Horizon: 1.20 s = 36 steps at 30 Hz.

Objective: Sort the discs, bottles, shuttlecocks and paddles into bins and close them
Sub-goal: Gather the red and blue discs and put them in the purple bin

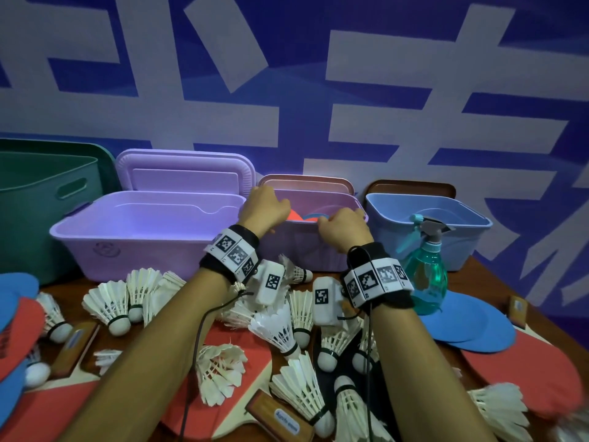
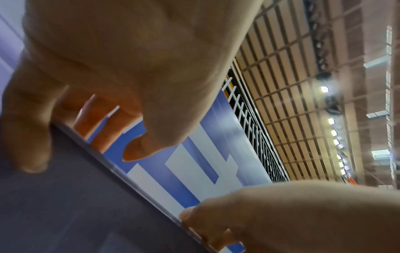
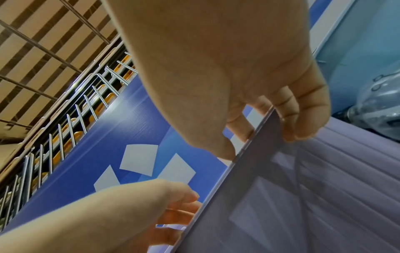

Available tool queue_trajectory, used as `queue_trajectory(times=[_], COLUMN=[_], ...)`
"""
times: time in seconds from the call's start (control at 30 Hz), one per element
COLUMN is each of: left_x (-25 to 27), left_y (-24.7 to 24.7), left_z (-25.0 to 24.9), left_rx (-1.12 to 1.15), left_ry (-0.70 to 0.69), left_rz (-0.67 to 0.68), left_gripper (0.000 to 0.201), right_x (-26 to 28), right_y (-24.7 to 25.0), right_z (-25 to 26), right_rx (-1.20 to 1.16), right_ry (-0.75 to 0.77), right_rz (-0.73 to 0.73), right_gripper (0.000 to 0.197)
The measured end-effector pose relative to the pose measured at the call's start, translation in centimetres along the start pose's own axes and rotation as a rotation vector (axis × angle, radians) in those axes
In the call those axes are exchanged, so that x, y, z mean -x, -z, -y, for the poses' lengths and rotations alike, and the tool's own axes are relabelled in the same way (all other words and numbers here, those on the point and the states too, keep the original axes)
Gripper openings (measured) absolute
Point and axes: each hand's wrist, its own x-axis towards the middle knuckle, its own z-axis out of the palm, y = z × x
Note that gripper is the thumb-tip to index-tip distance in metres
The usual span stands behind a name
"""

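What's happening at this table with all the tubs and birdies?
A person is sorting sports gear. Both the left hand and the right hand grip the near rim of the small purple bin, which holds red and blue discs. Shuttlecocks, paddles and a spray bottle lie unsorted on the table.

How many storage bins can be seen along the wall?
4. A green bin at far left, a large purple bin beside it, a smaller purple bin that both hands grip, and a blue bin at right behind the spray bottle. More may lie outside the view.
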Motion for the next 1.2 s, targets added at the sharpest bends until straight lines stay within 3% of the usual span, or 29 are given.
queue_trajectory(times=[0.13,0.2,0.37,0.6,0.8,0.97,1.2], left_x=[0.3,0.3,0.4,0.4,1.6,3.7,8.9], left_y=[0.2,0.0,-0.8,-0.8,1.3,5.5,15.3], left_z=[0.2,0.2,0.0,0.2,-1.6,-4.4,-4.1], left_rx=[-0.262,-0.341,-0.488,-0.494,-0.457,-0.403,-0.414], left_ry=[-0.055,-0.032,0.03,0.0,-0.129,-0.185,-0.231], left_rz=[-0.005,0.083,0.281,0.286,0.087,-0.066,-0.124], left_gripper=[0.025,0.033,0.074,0.076,0.036,0.036,0.048], right_x=[0.4,0.9,1.1,1.0,3.3,6.1,11.9], right_y=[0.5,0.5,0.5,1.1,3.9,6.8,8.9], right_z=[0.1,0.4,0.3,0.1,2.9,4.9,8.9], right_rx=[0.031,0.037,-0.012,-0.07,-0.017,-0.016,-0.058], right_ry=[-0.018,-0.039,-0.026,-0.01,0.116,0.247,0.478], right_rz=[0.015,0.023,0.0,0.021,-0.079,-0.145,-0.219], right_gripper=[0.053,0.054,0.062,0.064,0.049,0.04,0.041])
